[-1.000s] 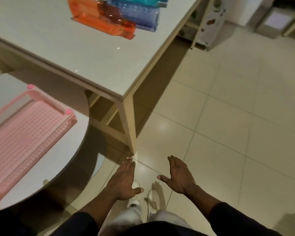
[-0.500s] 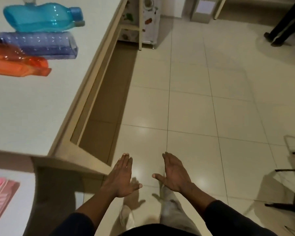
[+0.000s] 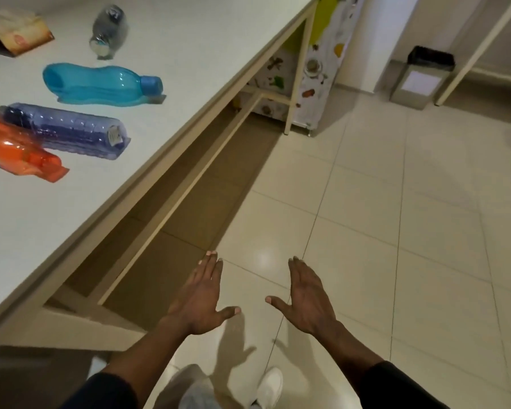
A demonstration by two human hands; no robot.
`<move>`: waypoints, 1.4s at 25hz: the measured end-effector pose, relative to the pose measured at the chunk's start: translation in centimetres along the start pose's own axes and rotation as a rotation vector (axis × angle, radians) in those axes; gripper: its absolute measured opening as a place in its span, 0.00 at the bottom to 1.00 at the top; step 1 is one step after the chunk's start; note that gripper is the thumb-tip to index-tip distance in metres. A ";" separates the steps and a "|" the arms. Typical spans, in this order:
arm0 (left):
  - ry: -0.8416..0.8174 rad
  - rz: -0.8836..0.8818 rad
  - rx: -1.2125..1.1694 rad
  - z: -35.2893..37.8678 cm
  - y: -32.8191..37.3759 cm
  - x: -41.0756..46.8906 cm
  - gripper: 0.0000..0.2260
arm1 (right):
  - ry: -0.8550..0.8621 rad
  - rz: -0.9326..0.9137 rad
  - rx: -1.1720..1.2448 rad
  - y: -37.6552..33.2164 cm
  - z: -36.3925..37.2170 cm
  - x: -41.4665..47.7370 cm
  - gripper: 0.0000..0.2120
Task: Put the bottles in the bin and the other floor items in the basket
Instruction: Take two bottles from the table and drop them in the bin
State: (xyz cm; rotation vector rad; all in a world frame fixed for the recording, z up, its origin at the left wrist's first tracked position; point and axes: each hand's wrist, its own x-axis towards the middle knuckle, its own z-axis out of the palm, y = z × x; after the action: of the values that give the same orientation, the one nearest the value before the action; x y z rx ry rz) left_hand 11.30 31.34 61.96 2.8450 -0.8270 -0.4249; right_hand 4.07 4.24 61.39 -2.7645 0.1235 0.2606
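Several bottles lie on their sides on the white table [image 3: 189, 39] at upper left: a teal bottle [image 3: 101, 84], a purple one [image 3: 65, 129], an orange one [image 3: 18, 149] and a small clear one [image 3: 108, 29]. A steel bin [image 3: 422, 76] with a black liner stands on the floor at the far right. My left hand [image 3: 199, 299] and my right hand [image 3: 307, 299] are held out flat over the tiled floor, fingers spread, palms down, holding nothing. No basket is in view.
A brown packet [image 3: 18, 33] lies at the table's far left. A cabinet with food pictures [image 3: 313, 69] stands past the table's end. A second table's leg [image 3: 478, 48] slants beside the bin. My white shoe [image 3: 267, 388] shows at the bottom.
The view has swung right and forward along the table; the pink tray at the left is gone from sight and the bin has come closer. Both hands stay empty and spread.
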 end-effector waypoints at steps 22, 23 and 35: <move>0.926 -0.530 -0.037 -29.8 -5.4 19.2 0.42 | 0.339 -0.576 0.208 -16.4 -24.9 38.0 0.47; 0.934 -0.617 -0.034 -30.3 -6.2 19.0 0.42 | 0.323 -0.601 0.233 -17.9 -25.2 38.8 0.46; 0.821 -1.468 -0.130 -31.1 -13.9 19.3 0.43 | 0.083 -1.037 0.225 -32.9 -24.9 50.1 0.40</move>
State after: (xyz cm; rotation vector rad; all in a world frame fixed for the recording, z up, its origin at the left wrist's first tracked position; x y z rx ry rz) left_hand 43.49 34.48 84.01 2.5146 1.3736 0.5477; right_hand 61.11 23.26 85.75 -2.2491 -1.1359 -0.1402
